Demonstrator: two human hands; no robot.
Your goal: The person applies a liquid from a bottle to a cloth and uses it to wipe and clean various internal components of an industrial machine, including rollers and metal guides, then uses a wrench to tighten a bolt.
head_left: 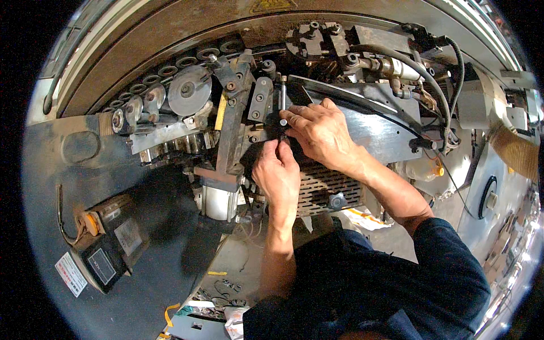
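Observation:
Both my hands work close together at the middle of a large metal machine. My right hand [320,133] rests on a dark part of the machine, fingers near a thin upright silver tool shaft [283,99]. My left hand [277,173] is just below, fingers pinched upward on something small and dark at the foot of that shaft; what it grips is hidden. A slanted metal bracket arm [232,122] stands just left of the hands. A perforated metal grille [323,190] lies under my right wrist.
A round metal disc [190,90] and a curved row of rollers [164,71] sit at upper left. Black hoses [430,85] loop at upper right. A dark box with a label [107,249] sits at lower left. A silver cylinder [218,201] hangs below the bracket.

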